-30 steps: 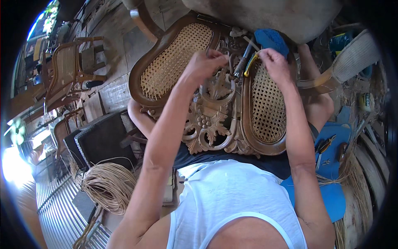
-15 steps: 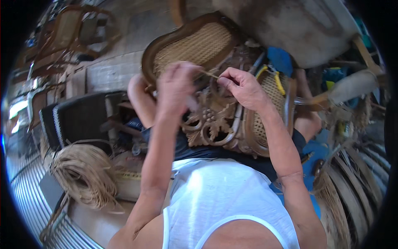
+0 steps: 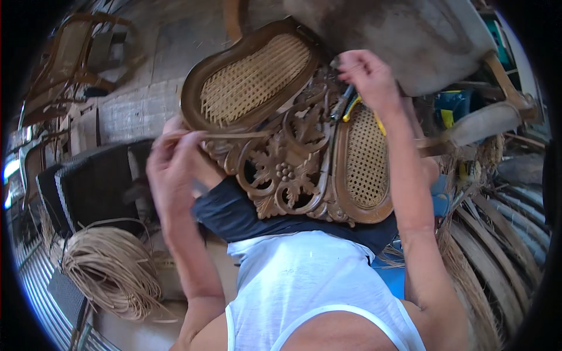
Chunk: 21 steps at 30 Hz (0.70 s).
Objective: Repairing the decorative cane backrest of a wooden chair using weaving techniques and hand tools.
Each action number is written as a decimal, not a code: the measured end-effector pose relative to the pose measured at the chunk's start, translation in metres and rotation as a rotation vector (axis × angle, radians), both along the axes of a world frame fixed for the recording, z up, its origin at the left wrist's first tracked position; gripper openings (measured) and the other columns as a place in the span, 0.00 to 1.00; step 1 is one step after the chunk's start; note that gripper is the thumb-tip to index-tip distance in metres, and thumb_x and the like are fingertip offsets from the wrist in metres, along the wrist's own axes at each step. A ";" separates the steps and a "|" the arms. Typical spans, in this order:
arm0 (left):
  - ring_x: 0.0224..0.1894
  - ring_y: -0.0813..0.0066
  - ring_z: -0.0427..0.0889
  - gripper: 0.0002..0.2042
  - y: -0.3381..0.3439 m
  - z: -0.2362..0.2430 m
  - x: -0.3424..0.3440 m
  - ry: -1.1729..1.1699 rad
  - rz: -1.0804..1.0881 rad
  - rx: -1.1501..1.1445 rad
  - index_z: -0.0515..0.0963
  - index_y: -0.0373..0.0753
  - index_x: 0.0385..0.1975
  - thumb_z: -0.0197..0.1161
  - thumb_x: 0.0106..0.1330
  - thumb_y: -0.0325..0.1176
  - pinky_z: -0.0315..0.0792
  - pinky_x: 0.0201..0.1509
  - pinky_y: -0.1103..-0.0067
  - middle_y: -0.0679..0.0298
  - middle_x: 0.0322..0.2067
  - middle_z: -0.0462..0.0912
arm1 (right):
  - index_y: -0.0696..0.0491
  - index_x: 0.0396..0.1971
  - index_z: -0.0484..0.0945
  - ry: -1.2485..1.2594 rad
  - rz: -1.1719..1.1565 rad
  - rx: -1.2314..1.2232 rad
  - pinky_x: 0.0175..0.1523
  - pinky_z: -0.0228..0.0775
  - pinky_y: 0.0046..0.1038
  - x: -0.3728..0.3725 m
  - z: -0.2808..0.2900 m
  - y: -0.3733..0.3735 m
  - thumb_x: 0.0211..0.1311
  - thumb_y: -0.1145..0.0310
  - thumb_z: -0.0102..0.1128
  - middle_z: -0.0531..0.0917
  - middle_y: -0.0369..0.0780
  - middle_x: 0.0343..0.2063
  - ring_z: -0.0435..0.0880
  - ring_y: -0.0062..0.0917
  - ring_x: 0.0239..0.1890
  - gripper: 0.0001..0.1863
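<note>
Carved wooden chair back (image 3: 281, 169) lies across the lap, dark brown w/ ornate leaf-and-scroll centre and two oval woven cane panels, one upper left, one at right. Thin cane strand (image 3: 234, 136) runs taut from the frame's left edge, pale tan, nearly horizontal. Pliers w/ yellow handles (image 3: 351, 108) rest at the top of the right panel, tilted.

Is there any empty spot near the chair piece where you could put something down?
A bare patch of grey floor lies left of the caned panel, above the dark woven seat. Elsewhere it is crowded: the cane coil lower left, bent strips at right, and both the left hand and right hand at the carved frame.
</note>
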<state>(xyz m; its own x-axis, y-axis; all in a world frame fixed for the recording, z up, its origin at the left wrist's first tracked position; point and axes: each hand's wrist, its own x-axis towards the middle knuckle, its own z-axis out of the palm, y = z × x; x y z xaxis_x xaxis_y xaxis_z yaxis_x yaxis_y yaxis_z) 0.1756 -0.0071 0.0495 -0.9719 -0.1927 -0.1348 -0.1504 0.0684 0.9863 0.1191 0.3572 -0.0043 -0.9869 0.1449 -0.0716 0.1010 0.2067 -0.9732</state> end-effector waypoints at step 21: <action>0.17 0.94 0.62 0.09 0.085 -0.018 -0.028 -0.336 -0.168 -0.057 0.82 0.37 0.42 0.62 0.71 0.36 0.54 0.19 0.90 0.68 0.30 0.84 | 0.55 0.59 0.71 0.036 0.250 0.218 0.59 0.73 0.39 0.034 -0.014 -0.082 0.69 0.50 0.56 0.77 0.50 0.54 0.80 0.38 0.54 0.28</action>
